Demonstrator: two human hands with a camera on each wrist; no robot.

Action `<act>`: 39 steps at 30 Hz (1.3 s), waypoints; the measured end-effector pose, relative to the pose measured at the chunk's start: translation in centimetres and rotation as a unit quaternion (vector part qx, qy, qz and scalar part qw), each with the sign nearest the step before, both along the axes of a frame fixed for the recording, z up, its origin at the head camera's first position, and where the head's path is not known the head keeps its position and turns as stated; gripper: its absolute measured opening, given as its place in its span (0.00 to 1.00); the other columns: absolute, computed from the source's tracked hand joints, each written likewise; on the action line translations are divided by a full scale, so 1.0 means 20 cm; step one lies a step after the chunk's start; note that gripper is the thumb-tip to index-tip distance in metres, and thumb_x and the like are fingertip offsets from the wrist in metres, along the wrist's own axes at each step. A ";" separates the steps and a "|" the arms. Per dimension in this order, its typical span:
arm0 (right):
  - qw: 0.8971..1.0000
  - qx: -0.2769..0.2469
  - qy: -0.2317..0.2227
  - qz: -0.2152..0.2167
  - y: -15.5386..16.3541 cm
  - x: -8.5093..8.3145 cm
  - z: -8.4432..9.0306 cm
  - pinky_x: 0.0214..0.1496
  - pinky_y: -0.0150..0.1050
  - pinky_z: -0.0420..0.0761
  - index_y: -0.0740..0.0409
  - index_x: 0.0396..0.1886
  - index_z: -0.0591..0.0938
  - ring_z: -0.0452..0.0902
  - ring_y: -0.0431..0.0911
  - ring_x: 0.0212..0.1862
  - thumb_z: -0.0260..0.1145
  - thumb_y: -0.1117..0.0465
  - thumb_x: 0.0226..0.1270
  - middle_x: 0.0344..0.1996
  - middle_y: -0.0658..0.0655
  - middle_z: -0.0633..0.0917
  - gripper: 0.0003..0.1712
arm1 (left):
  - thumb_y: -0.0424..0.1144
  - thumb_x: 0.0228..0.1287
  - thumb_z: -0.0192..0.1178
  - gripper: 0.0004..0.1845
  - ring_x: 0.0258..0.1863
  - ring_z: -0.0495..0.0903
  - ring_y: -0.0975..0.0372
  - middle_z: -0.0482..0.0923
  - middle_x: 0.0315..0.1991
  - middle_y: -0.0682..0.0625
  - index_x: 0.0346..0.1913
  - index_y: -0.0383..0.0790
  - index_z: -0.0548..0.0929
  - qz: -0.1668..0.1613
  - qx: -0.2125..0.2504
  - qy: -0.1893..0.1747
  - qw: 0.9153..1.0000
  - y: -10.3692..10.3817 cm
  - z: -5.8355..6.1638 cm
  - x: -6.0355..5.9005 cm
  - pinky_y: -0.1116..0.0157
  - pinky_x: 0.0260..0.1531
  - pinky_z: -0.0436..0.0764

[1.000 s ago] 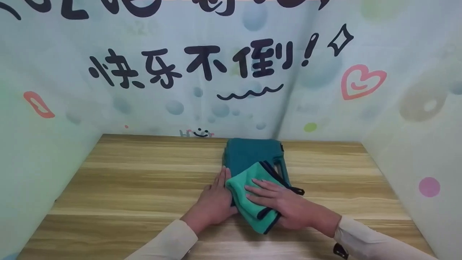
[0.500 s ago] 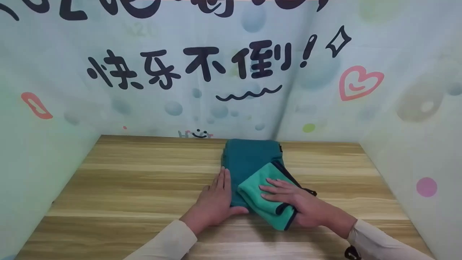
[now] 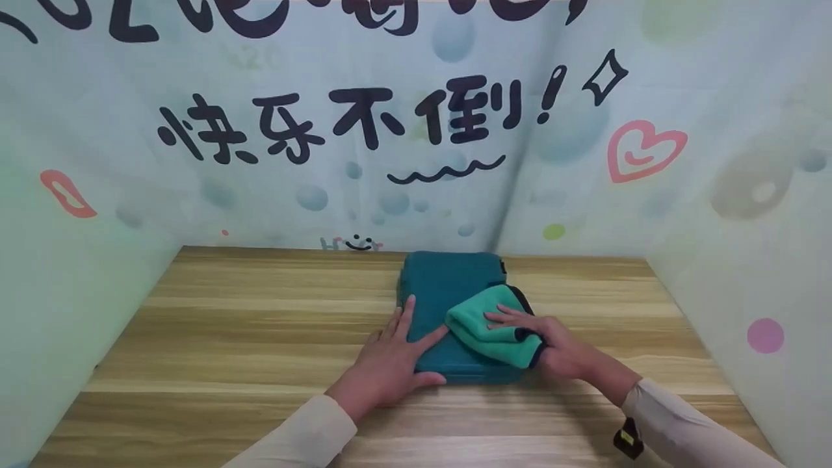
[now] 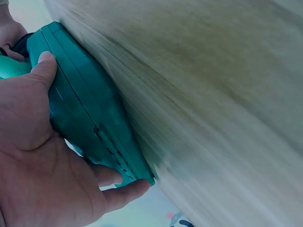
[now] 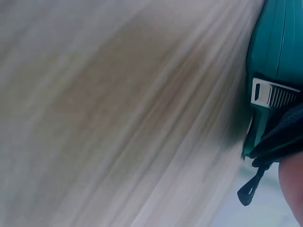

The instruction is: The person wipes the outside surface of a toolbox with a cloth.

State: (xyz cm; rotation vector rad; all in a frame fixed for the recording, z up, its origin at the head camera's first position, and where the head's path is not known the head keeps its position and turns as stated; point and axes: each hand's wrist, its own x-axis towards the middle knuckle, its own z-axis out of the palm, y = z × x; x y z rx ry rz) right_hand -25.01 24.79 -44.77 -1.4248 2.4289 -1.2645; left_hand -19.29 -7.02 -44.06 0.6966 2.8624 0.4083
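Note:
A teal hard plastic case [image 3: 442, 279] lies flat on the wooden table. My left hand [image 3: 388, 364] rests along its left side, fingers spread and one fingertip on the lid; in the left wrist view its thumb and fingertips touch the case's seamed side wall [image 4: 80, 94]. A folded green cloth [image 3: 484, 318] with black edging lies over the right half of the lid. My right hand [image 3: 562, 344] holds this cloth against the case, fingers on top and the thumb hidden. In the right wrist view, a grey latch [image 5: 272, 94] shows on the case beside the cloth's black loop [image 5: 251, 187].
The wood-grain table [image 3: 260, 338] extends around the case. A printed backdrop [image 3: 416, 201] with black lettering rises right behind the case, with pale walls at both sides. A small black object [image 3: 628, 440] hangs by the right sleeve.
The right hand has moved the cloth rightward, then slightly up, uncovering more of the lid's left and front. The left hand's fingers have spread, one reaching onto the lid.

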 end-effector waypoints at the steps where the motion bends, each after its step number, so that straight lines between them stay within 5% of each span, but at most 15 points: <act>1: 1.000 -0.001 -0.014 -0.011 0.00 -0.01 0.00 0.70 0.64 0.55 0.61 0.63 0.82 0.59 0.66 0.73 0.54 0.83 0.58 0.67 0.62 0.76 0.34 | 0.71 0.66 0.53 0.43 0.78 0.40 0.39 0.27 0.81 0.39 0.81 0.69 0.54 -0.003 -0.002 0.000 1.000 0.00 0.00 0.00 0.35 0.63 0.63; 7: 0.994 0.014 -0.076 -0.076 0.01 -0.08 0.00 0.72 0.56 0.57 0.59 0.69 0.78 0.62 0.57 0.73 0.51 0.81 0.62 0.67 0.55 0.77 0.36 | 0.71 0.67 0.53 0.42 0.78 0.40 0.39 0.26 0.81 0.39 0.80 0.74 0.49 -0.009 0.003 -0.003 1.000 -0.02 0.00 0.00 0.35 0.65 0.59; 14: 0.991 0.049 -0.050 -0.116 0.03 -0.15 -0.01 0.71 0.57 0.60 0.63 0.68 0.78 0.66 0.55 0.71 0.51 0.76 0.69 0.66 0.58 0.78 0.29 | 0.70 0.65 0.55 0.43 0.78 0.39 0.39 0.27 0.81 0.40 0.80 0.73 0.50 -0.002 0.002 -0.010 1.000 -0.03 0.01 -0.01 0.35 0.66 0.58; 20: 0.985 0.080 -0.019 -0.153 0.02 -0.19 0.01 0.67 0.56 0.69 0.64 0.65 0.80 0.74 0.52 0.62 0.51 0.78 0.56 0.64 0.61 0.79 0.35 | 0.70 0.66 0.55 0.43 0.78 0.39 0.39 0.27 0.81 0.40 0.80 0.73 0.50 -0.003 0.000 -0.013 1.000 -0.03 0.01 -0.01 0.34 0.65 0.58; 23: 0.982 0.079 -0.020 -0.168 0.02 -0.20 0.01 0.65 0.50 0.70 0.66 0.65 0.80 0.75 0.49 0.59 0.52 0.78 0.57 0.61 0.60 0.81 0.33 | 0.68 0.66 0.57 0.43 0.78 0.39 0.40 0.27 0.82 0.40 0.80 0.74 0.50 -0.002 0.000 -0.025 1.000 -0.02 0.04 -0.01 0.35 0.66 0.57; 29: 0.978 0.009 -0.080 -0.194 0.06 -0.20 0.03 0.52 0.39 0.74 0.68 0.44 0.84 0.76 0.49 0.44 0.51 0.76 0.64 0.40 0.55 0.83 0.16 | 0.67 0.66 0.59 0.42 0.78 0.39 0.41 0.30 0.82 0.40 0.80 0.73 0.55 0.000 -0.010 -0.072 0.997 0.00 0.13 -0.02 0.37 0.66 0.59; 33: 0.949 -0.071 -0.174 -0.253 0.08 -0.22 0.07 0.58 0.43 0.71 0.69 0.48 0.79 0.73 0.52 0.50 0.51 0.69 0.75 0.47 0.60 0.80 0.12 | 0.68 0.62 0.62 0.43 0.78 0.38 0.40 0.36 0.82 0.41 0.78 0.64 0.63 0.002 -0.005 -0.092 0.996 0.05 0.19 -0.05 0.38 0.66 0.60; 39: 0.869 -0.231 -0.304 -0.315 0.07 -0.30 0.13 0.70 0.47 0.61 0.65 0.74 0.61 0.61 0.52 0.68 0.54 0.57 0.81 0.70 0.61 0.65 0.29 | 0.70 0.57 0.66 0.56 0.77 0.36 0.39 0.40 0.82 0.42 0.81 0.49 0.54 -0.001 -0.015 -0.094 0.995 0.19 0.21 -0.09 0.36 0.67 0.55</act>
